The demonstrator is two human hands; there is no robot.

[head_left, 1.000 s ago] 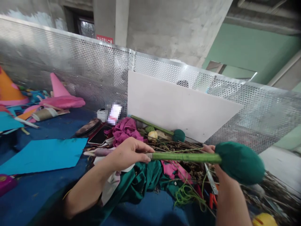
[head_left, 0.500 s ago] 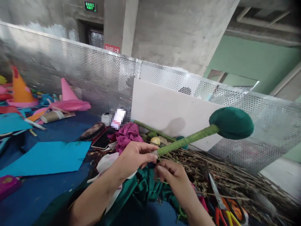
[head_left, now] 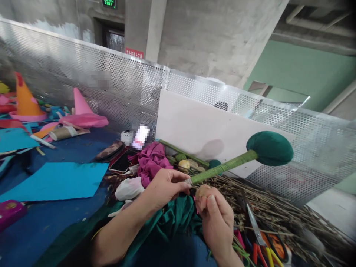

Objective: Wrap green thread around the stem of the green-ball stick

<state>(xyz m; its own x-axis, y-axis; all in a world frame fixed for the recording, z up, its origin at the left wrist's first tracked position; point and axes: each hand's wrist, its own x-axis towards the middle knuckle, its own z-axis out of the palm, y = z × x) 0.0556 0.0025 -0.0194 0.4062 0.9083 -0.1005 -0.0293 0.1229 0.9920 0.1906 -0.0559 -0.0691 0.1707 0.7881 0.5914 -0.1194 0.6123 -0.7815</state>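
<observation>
My left hand [head_left: 164, 187] is closed on the near end of a green wrapped stick [head_left: 222, 167]. The stick slopes up to the right and ends in a dark green fabric ball [head_left: 269, 148]. Just below the stick's near end, my right hand [head_left: 217, 218] is closed around a small tan rounded object [head_left: 202, 191] that I cannot name. Under both hands lies dark green cloth [head_left: 169, 222].
A heap of dry twigs [head_left: 267, 207] fills the right side, with scissors [head_left: 254, 226] and pliers on it. Magenta cloth [head_left: 151, 161], a phone [head_left: 122, 163], a blue sheet [head_left: 55, 181] and paper cones [head_left: 80, 104] lie left. A white board [head_left: 205, 129] leans on the perforated metal wall [head_left: 111, 89].
The stick was level a second ago and now tilts up to the right. My right hand left the ball end, came in under the stick's near end, and now holds a small tan object.
</observation>
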